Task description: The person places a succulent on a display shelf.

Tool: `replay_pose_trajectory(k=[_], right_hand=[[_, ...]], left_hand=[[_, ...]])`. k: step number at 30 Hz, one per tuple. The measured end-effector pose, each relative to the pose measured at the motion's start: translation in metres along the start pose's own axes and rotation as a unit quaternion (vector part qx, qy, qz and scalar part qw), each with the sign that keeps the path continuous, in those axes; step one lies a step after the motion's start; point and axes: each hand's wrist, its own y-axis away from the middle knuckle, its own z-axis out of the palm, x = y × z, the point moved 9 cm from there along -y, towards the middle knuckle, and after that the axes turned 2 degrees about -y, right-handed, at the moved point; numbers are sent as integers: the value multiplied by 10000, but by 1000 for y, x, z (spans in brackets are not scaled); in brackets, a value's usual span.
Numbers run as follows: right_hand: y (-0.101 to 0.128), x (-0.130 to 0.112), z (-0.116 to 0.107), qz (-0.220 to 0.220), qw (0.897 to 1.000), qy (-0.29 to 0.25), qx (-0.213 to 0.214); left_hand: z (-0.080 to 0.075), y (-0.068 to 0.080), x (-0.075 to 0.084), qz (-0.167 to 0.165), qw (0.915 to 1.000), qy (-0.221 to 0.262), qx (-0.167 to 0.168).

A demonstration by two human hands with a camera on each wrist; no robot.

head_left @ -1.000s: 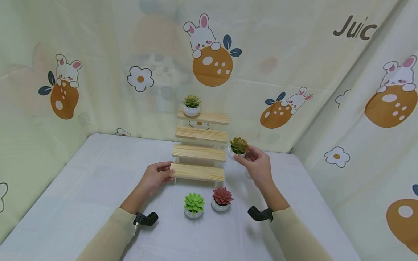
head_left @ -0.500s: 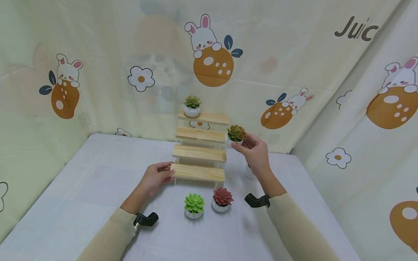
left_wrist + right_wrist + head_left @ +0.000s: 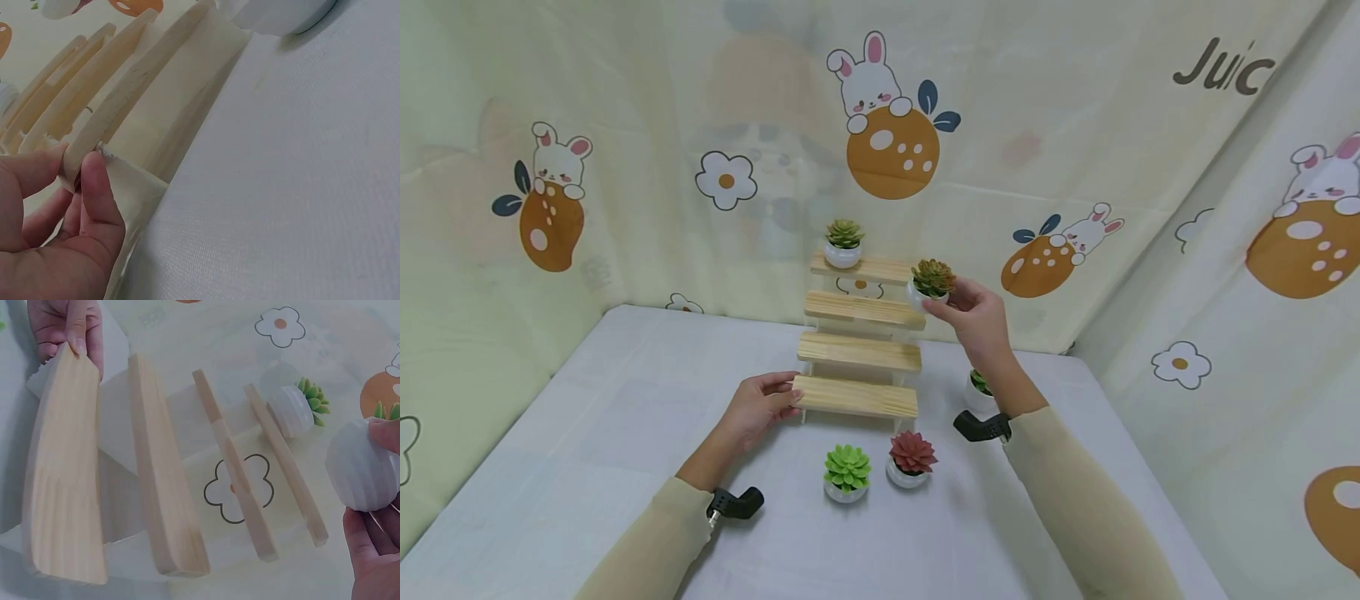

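My left hand [image 3: 765,410] pinches the left end of the lowest board on a four-step wooden display stand [image 3: 856,396]; the left wrist view shows thumb and fingers on that board end [image 3: 84,147]. With my right hand [image 3: 981,321] I hold a brownish-green potted succulent [image 3: 932,279] by its white ribbed pot [image 3: 359,465], raised beside the right end of the top board. On the top board's left end stands a green potted succulent [image 3: 844,244]. The lower boards bear no plants.
In front of the stand are a bright green potted succulent [image 3: 847,473] and a red one [image 3: 912,458]. Another green potted plant [image 3: 980,392] stands right of the stand, partly behind my right wrist. A printed curtain [image 3: 760,100] hangs behind the white-covered table [image 3: 625,400].
My right hand has lifted the brownish-green succulent up and to the left, toward the top board. The plant behind my right wrist has come into view. My left hand stays on the stand.
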Motion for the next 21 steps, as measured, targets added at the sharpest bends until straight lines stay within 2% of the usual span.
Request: replay_pose_trajectory(k=[9, 21], right_hand=[[-22, -9, 7, -12, 9999, 61, -159], [-49, -12, 15, 378, 9991, -172, -34]], left_hand=[[0, -1, -1, -6, 10000, 7, 22], [-1, -1, -1, 56, 10000, 50, 8]])
